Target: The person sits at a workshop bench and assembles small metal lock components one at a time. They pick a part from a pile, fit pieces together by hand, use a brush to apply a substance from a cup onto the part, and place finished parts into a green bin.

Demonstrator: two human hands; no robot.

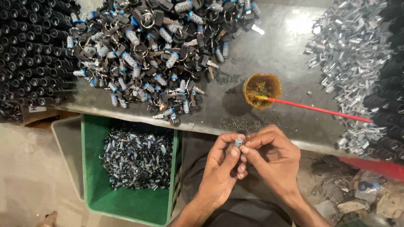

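Low centre of the frame: we see the left hand (222,162) and right hand (269,147) both pinching one small grey metal lock cylinder (238,141) by fingertips, just below the grey steel bench's (277,54) near edge. We judge it light, rigid, possibly greasy-slick (amber grease cup (261,90) with red stick (320,110) sits above), so best gripped across its sides. Open room lies between the hands and the green plastic bin (126,201) at lower left; the keyed-cylinder heap (147,54) crowds the upper left.
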